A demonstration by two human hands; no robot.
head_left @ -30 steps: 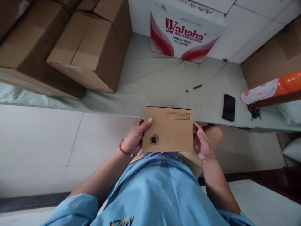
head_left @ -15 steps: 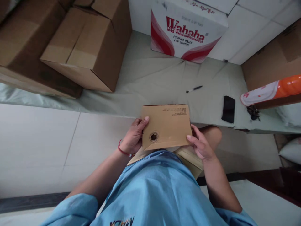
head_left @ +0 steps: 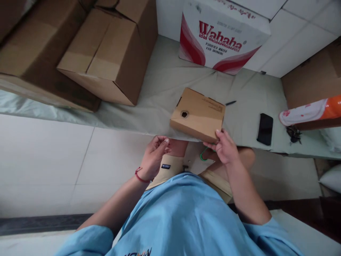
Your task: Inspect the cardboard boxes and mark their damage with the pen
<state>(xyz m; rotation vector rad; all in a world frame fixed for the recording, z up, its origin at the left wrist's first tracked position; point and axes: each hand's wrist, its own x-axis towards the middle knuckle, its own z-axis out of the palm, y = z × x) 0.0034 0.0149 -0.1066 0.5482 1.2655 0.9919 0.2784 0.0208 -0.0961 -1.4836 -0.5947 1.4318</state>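
A small brown cardboard box (head_left: 199, 115) with a round ragged hole in its top lies tilted at the front edge of the cloth-covered surface. My right hand (head_left: 225, 145) grips its near right corner, thumb on the top and fingers at the lower edge. Off to the box's left and nearer to me, my left hand (head_left: 154, 156) is apart from it. Its fingers are loosely curled with the thumb against them, and nothing shows in them. Just past the box's right side a pen (head_left: 231, 103) is partly hidden.
A pale green cloth (head_left: 157, 89) covers the surface. Large cardboard boxes (head_left: 112, 53) stand at the left, a white and red Wahaha carton (head_left: 221, 39) at the back. On the right are a black phone (head_left: 265, 129), keys (head_left: 293, 134) and an orange-white roll (head_left: 306, 111).
The small box has gone from above my lap forward onto the cloth and turned. My left hand has let go of it, while my right hand still grips it. The view has shifted slightly.
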